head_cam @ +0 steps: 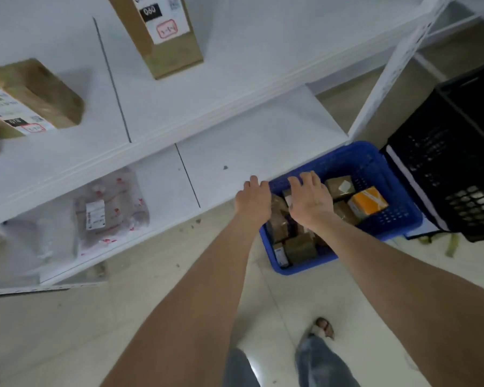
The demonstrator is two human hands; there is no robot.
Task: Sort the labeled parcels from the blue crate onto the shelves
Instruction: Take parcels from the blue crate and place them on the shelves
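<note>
Dim, soft blur, wide-angle bending, floor glare

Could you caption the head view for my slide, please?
Left hand at the rim of the blue crate, right hand over its parcels, beside white shelves.

Parcel stockrm: white shelves (235, 88) w/ labeled boxes (162, 37) (blue crate (397, 216) on floor (151, 303)).

Both hands reach down to the blue crate (347, 156) on the floor: the left hand (253, 201) at its rim, the right hand (309, 201) over brown parcels (301, 247); their grip is unclear. An orange box (368, 202) lies inside. White shelves (235, 107) stand at left.
</note>
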